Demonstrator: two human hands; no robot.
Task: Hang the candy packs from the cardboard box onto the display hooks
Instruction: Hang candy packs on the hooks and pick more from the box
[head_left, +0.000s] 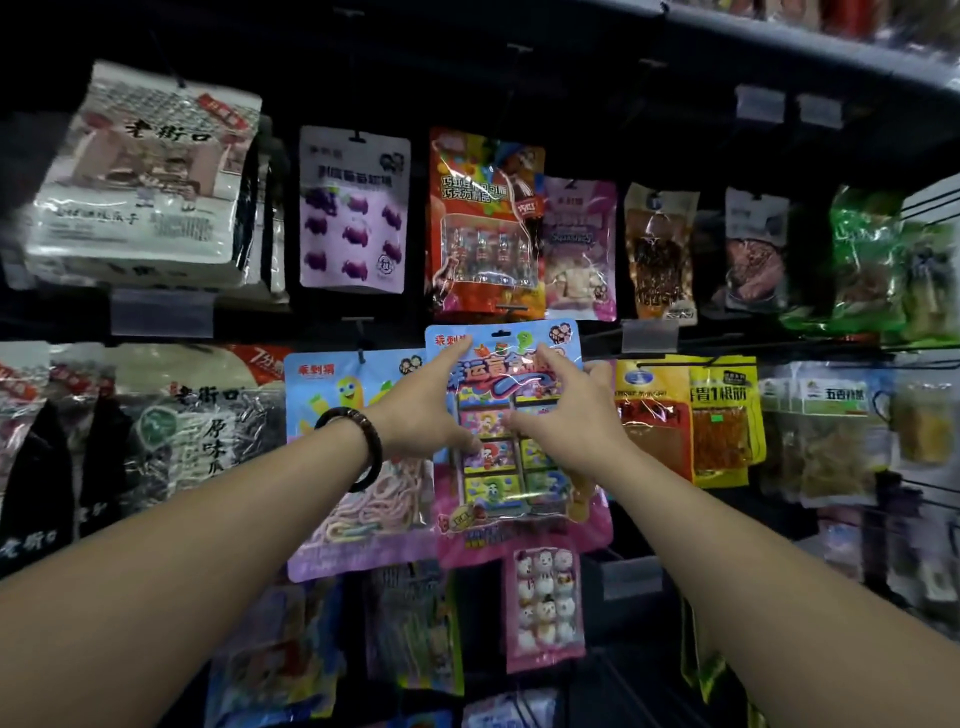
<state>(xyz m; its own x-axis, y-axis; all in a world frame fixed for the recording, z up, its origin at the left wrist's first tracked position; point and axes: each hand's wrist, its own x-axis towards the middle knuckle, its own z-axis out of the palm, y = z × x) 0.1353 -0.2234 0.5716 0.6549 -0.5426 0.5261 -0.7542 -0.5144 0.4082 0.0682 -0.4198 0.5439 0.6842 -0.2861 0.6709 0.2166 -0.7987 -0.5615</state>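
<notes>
Both hands up at the display. Left hand (431, 410) and right hand (558, 410) lie open, fingers spread flat on the blue candy pack (511, 457), middle row, overlapping the noodle-candy pack (358, 457). Hook hidden behind header. Risk: if the hang hole is not fully seated, letting go drops the pack.

You faced a white seed bag (140, 176) marked 老街口, a yellow pack (724, 415) reading 1根筋, a clear bag (826, 431) labelled 五香, and a white pack (208, 410) showing 原味 beside a red "7分" corner.
</notes>
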